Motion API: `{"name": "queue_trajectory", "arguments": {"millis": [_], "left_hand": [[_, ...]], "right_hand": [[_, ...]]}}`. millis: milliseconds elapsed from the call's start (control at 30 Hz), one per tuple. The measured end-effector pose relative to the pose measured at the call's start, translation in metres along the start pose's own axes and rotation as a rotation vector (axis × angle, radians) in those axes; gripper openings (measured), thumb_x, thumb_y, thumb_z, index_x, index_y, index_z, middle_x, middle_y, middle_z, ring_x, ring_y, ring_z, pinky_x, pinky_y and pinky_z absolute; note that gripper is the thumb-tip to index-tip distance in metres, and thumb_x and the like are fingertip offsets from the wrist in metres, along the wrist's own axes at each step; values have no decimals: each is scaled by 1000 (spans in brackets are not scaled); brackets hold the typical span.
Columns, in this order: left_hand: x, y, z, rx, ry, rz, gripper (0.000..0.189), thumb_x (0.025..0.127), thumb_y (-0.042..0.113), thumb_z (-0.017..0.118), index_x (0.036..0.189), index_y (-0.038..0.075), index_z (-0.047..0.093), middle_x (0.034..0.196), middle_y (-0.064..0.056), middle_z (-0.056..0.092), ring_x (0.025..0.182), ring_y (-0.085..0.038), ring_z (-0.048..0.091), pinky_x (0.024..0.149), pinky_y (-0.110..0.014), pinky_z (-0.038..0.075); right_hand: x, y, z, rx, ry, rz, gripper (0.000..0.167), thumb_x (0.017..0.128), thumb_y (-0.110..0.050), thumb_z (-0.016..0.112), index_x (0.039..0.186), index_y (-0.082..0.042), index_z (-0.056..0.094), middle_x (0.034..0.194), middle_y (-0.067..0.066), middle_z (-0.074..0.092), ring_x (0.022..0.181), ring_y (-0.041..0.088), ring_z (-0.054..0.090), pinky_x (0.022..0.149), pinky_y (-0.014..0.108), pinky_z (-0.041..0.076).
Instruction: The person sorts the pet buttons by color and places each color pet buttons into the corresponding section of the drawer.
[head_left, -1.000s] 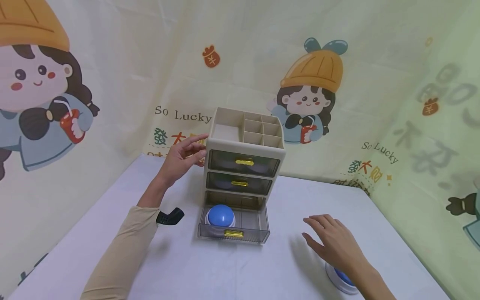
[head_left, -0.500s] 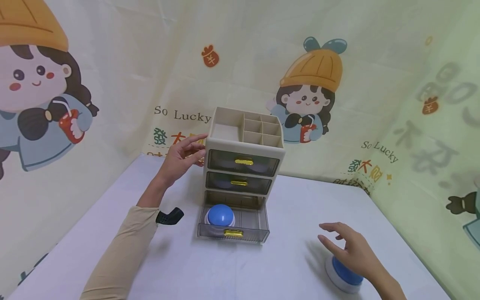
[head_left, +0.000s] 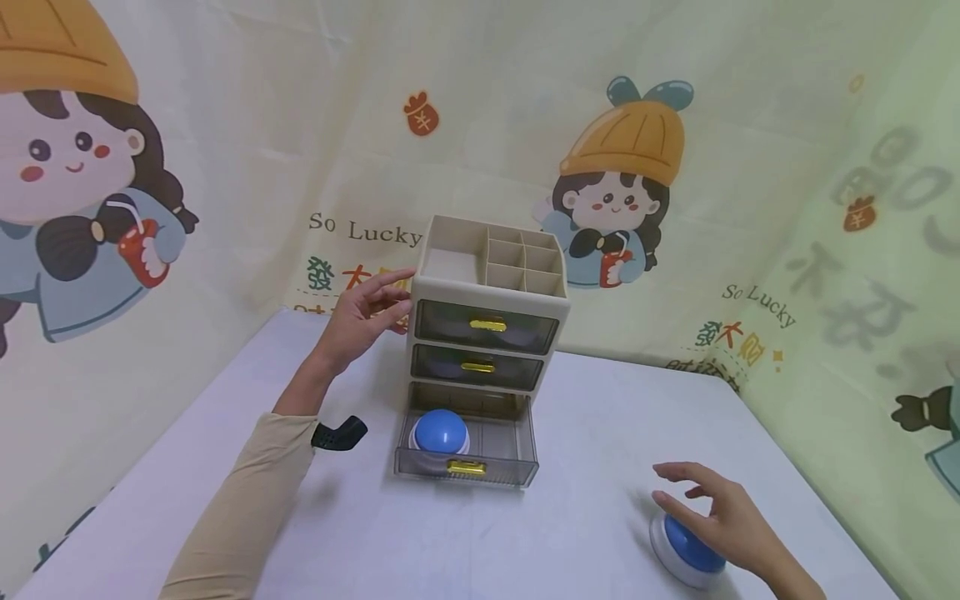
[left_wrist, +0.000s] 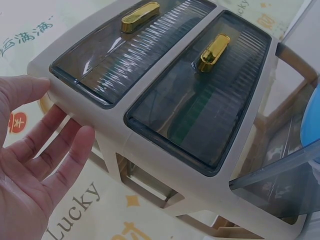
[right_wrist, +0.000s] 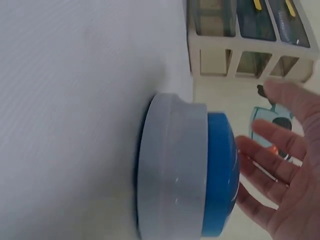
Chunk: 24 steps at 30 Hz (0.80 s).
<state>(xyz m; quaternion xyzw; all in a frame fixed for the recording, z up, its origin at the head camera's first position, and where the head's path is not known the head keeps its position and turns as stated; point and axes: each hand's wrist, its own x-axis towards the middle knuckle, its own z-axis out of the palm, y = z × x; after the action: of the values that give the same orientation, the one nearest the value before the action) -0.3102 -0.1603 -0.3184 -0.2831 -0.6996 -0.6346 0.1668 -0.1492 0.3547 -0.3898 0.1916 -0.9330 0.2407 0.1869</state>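
Observation:
A beige drawer organizer [head_left: 491,291] stands at the middle of the table, its bottom drawer [head_left: 498,437] pulled out. Inside that drawer, to the left, sits a dome button [head_left: 441,432], blue on a white base. My left hand [head_left: 356,323] touches the organizer's left side; in the left wrist view the thumb tip is at the front edge and the slightly bent fingers [left_wrist: 75,155] lie along the side. Over at the right, a second blue button [right_wrist: 220,175] with a white base rests on the table. My right hand [head_left: 723,512] is close over it, fingers spread and loosely bent, gripping nothing.
Both upper drawers [head_left: 487,327] are closed, with gold handles. The organizer's top tray [head_left: 453,262] has several compartments. Printed cloth [head_left: 480,125] hangs behind and beside the white table [head_left: 570,533]. A black wrist mount [head_left: 341,433] sits at the left sleeve.
My right hand has moved right and toward me, to over the button on the table. My left hand, the organizer and the button in the drawer have stayed in place.

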Motion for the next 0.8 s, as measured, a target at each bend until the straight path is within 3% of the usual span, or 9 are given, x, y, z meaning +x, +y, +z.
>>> {"name": "queue_trajectory", "arguments": {"millis": [233,467,800], "left_hand": [[1,0,0,9,-2,2,46,100,8,66,145,13,59,116,-17,68,99,-18,69,76,-28,62],[2,1,0,8,-2,8,46,100,8,66,145,13,59,117,-17,68,100,-18,69,76,-27,62],[1,-1,0,1,-5,8,46,100,7,65,145,13,58,115,-16,68,100,-18,68,77,-28,62]], "right_hand": [[-14,11,-6,85,-127,27,53,83,-18,86,132,-23,65,127,-3,70,109,6,62,86,27,56],[-18,27,-9,270,-204,-94,68,80,-1,83,142,-8,56,138,10,64,129,-2,52,100,14,46],[-28,43,-4,499,-318,-26,66,86,9,70,147,-3,48,145,10,58,133,1,51,100,13,45]]}}
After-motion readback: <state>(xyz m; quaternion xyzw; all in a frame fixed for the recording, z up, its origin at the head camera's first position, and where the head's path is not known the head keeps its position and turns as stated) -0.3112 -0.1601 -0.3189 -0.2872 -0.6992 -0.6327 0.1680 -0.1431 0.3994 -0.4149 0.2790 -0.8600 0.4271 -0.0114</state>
